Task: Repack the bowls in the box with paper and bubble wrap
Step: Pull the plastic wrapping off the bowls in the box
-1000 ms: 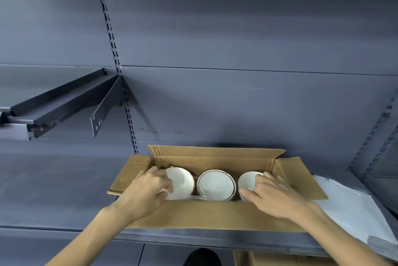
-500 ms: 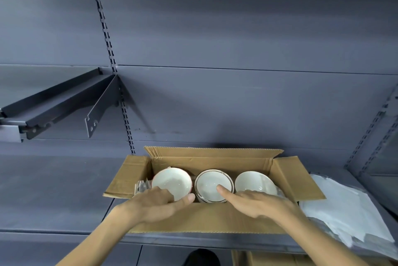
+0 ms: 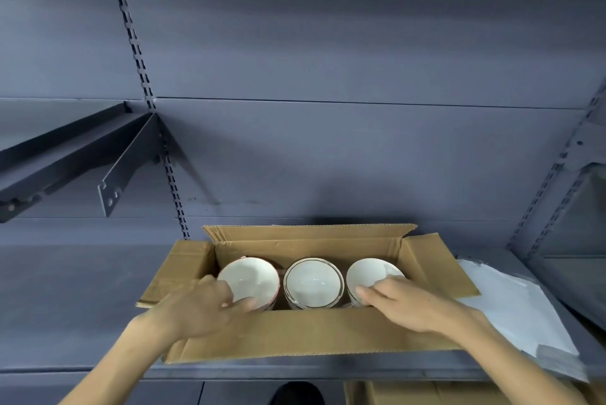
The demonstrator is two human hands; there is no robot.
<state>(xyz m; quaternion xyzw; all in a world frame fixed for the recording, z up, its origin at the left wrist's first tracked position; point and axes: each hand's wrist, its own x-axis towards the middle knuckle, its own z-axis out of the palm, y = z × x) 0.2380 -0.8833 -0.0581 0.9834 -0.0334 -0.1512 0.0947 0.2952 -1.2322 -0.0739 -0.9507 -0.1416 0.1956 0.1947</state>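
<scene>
White porcelain sits under both hands. The left hand lies over the near rim of the left bowl, fingers bent at its edge with the fingertips on the inside of the rim; whether it truly grips the rim I cannot tell. The right hand reaches flat across the near edge of the right bowl, fingers nearly straight and resting on the rim. Half a second ago that hand pointed into the middle bowl; it has since shifted right, and the left hand has slid up from the box's front flap onto its bowl. All three bowls stand upright in a row inside the open cardboard box, close beside one another, the middle one rimmed with a dark band. The box rests on a grey metal shelf. White paper lies on the shelf just right of the box.
</scene>
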